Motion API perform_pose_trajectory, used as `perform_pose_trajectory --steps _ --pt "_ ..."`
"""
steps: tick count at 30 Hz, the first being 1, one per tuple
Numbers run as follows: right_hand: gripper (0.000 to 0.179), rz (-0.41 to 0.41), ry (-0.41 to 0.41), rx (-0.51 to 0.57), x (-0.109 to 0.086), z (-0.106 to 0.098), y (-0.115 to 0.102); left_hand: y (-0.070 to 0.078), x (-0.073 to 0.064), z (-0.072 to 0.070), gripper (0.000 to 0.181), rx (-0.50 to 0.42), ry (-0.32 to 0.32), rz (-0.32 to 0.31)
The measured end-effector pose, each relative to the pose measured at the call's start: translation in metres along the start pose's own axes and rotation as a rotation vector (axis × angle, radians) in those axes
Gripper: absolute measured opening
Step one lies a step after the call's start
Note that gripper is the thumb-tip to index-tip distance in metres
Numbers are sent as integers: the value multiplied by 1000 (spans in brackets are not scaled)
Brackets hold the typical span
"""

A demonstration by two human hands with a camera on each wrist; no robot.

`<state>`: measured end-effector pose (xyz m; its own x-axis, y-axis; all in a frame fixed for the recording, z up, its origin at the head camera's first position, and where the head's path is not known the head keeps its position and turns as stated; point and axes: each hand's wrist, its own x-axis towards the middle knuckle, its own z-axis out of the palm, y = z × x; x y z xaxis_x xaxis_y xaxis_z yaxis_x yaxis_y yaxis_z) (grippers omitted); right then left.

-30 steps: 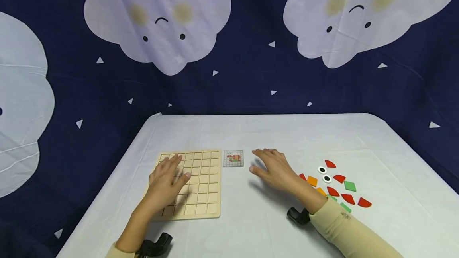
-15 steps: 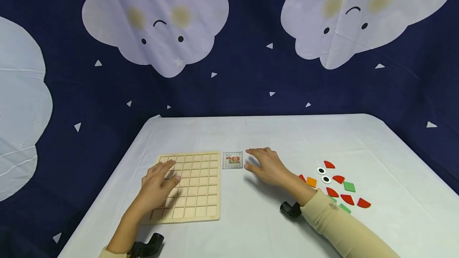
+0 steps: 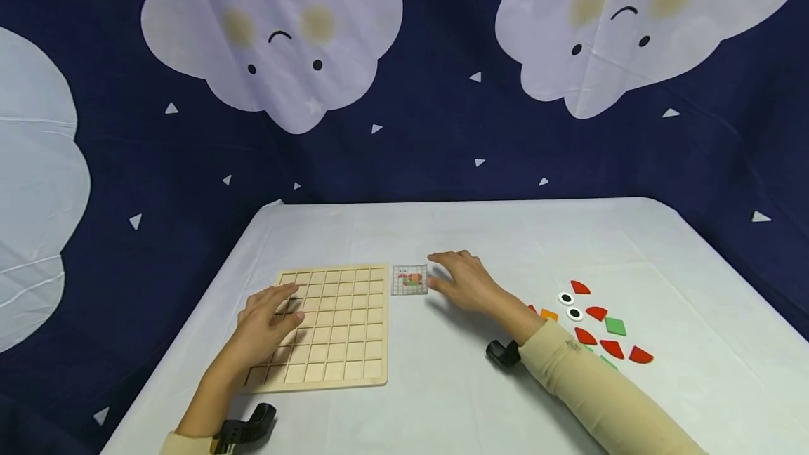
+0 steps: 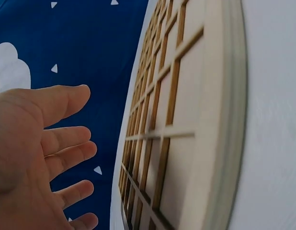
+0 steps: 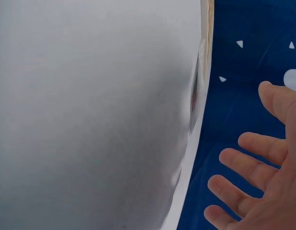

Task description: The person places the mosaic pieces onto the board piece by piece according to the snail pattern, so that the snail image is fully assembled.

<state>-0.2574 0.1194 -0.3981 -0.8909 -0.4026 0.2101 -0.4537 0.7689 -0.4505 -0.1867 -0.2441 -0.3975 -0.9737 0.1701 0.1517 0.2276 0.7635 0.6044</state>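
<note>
One wooden grid board (image 3: pixel 354 314) lies flat on the white-covered bench (image 3: pixel 468 399), a small printed card (image 3: pixel 409 280) just beside its right edge near the far corner. The left hand (image 3: pixel 262 325) hangs above the board's left part, empty, its fingers loosely extended. The right hand (image 3: pixel 466 283) hovers just right of the card, empty too, fingers apart. Farther right lie red wedges (image 3: pixel 641 355), two round eye pieces (image 3: pixel 565 298), green pieces (image 3: pixel 615 326) and an orange piece (image 3: pixel 548 314). Beyond the bench hangs dark-blue cloth (image 3: pixel 436 111) with white clouds (image 3: pixel 278 90).
</note>
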Motion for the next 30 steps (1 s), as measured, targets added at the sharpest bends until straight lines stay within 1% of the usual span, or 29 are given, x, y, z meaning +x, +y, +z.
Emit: perform_pose_trajectory --steps 3,9,12,16,18,20,27,29,30 --pt "49 4 -10 10 4 1 0 -6 0 -2 58 13 -4 1" --pt "48 3 -22 7 12 3 1 -16 -1 -8 60 -5 -38 3" --pt "48 9 -23 4 15 3 1 -21 0 -12 61 -31 -74 0" --pt "48 20 -29 0 20 4 1 -28 -1 -16 63 -75 -128 -21" --pt "47 23 -27 -1 22 4 2 -30 -1 -17 63 -87 -143 -20" --pt "47 27 -25 -2 25 5 3 -33 0 -18 62 -89 -147 -4" --pt "46 52 -48 23 32 7 3 -43 1 -19 57 -79 -149 120" --pt "45 54 -54 34 33 8 3 -45 2 -20 57 -86 -161 133" --pt "45 55 -57 36 33 9 2 -47 2 -21 57 -93 -169 129"
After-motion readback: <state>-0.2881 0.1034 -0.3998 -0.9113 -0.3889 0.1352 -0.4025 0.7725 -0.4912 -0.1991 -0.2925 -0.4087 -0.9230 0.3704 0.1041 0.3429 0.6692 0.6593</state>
